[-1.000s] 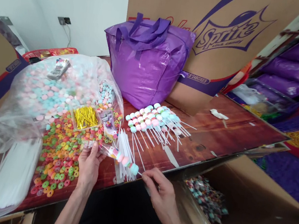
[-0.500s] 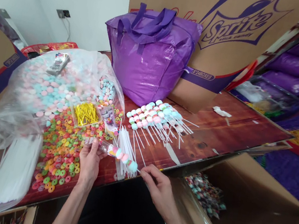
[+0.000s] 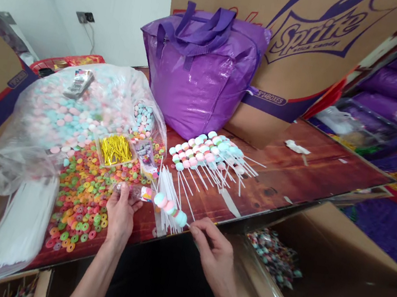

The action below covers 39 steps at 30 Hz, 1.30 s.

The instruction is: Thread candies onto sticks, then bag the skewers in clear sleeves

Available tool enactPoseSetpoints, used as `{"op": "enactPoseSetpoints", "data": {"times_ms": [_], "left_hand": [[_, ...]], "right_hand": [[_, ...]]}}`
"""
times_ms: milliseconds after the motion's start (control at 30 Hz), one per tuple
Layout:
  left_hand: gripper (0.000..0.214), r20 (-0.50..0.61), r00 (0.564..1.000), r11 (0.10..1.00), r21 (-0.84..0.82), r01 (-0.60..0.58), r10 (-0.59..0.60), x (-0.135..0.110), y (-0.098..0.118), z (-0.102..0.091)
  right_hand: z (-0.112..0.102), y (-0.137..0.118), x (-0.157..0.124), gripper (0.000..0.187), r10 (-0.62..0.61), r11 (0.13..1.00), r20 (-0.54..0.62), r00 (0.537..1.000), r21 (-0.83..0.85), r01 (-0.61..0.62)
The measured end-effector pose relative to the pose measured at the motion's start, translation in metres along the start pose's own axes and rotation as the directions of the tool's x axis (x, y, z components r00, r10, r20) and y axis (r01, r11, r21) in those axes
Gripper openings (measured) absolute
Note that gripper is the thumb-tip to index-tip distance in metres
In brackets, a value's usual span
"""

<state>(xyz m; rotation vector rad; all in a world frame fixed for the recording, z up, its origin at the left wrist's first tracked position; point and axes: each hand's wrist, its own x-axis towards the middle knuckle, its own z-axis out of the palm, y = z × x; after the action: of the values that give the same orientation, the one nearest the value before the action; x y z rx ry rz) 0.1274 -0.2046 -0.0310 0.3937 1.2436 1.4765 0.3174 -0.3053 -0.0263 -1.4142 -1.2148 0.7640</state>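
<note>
My left hand is closed on a clear printed plastic wrapper, thumb on top. In my right hand, thumb and fingers pinch the white stick of a candy skewer, threaded with pastel pink and blue marshmallows. The skewer's tip points left at the wrapper's printed end, close to it; I cannot tell whether they touch. Loose white sticks lie just behind the skewer. Finished-looking marshmallow skewers rest in a row behind my right hand. More wrappers lie beside a tray of gold twist ties.
Gummy rings cover the left of the table, before a big clear bag of marshmallows. A bundle of white sticks lies at the left edge. Behind stands a purple bag. An open carton with wrapped candy sits right, below the table.
The skewer and my right hand have shifted slightly right. A small gap now shows between the skewer's tip and the wrapper, where they overlapped before.
</note>
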Motion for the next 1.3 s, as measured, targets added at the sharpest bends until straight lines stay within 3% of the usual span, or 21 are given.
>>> {"op": "enactPoseSetpoints", "data": {"times_ms": [200, 333, 433, 567, 700, 833, 933, 1033, 1167, 1300], "left_hand": [[0.05, 0.033, 0.996, 0.996, -0.052, 0.079, -0.077, 0.0, 0.001, 0.002], [0.053, 0.084, 0.989, 0.99, -0.061, 0.13, -0.124, 0.002, 0.005, 0.002], [0.05, 0.108, 0.985, 0.989, -0.047, 0.142, -0.136, 0.003, 0.007, 0.001], [0.049, 0.114, 0.981, 0.985, -0.047, 0.165, -0.159, 0.003, 0.007, 0.0], [0.049, 0.107, 0.981, 0.984, -0.056, 0.167, -0.16, 0.0, 0.005, 0.001], [0.05, 0.084, 0.989, 0.989, -0.067, 0.128, -0.123, -0.003, 0.003, 0.003], [0.052, 0.066, 0.992, 0.993, -0.056, 0.107, -0.103, -0.004, 0.002, 0.004], [0.055, 0.038, 0.996, 0.995, -0.055, 0.084, -0.082, -0.005, 0.001, 0.006], [0.057, -0.002, 0.999, 0.996, -0.074, 0.043, -0.043, -0.007, -0.002, 0.008], [0.056, -0.007, 1.0, 0.997, -0.078, 0.019, -0.019, -0.007, -0.005, 0.007]], "right_hand": [[0.002, 0.004, -0.003, 0.026, 0.076, 0.997, 0.04, 0.996, 0.015, -0.076], [-0.005, 0.0, 0.002, 0.029, 0.122, 0.991, 0.151, 0.981, 0.029, -0.127], [-0.009, -0.001, 0.004, 0.032, 0.205, 0.967, 0.232, 0.951, 0.101, -0.233], [-0.008, 0.004, 0.002, 0.032, 0.28, 0.931, 0.183, 0.942, 0.186, -0.313], [-0.003, 0.008, -0.002, 0.028, 0.204, 0.969, 0.115, 0.972, 0.121, -0.217], [-0.001, 0.009, -0.005, 0.021, -0.012, 1.0, 0.036, 0.999, -0.027, 0.013], [-0.002, 0.008, -0.007, 0.015, -0.196, 0.971, 0.035, 0.98, -0.129, 0.199], [-0.003, 0.005, -0.009, 0.014, -0.303, 0.929, 0.042, 0.952, -0.211, 0.305], [-0.001, 0.0, -0.012, 0.015, -0.321, 0.917, 0.04, 0.946, -0.238, 0.321], [0.0, -0.001, -0.014, 0.016, -0.184, 0.97, 0.04, 0.982, -0.152, 0.188]]}}
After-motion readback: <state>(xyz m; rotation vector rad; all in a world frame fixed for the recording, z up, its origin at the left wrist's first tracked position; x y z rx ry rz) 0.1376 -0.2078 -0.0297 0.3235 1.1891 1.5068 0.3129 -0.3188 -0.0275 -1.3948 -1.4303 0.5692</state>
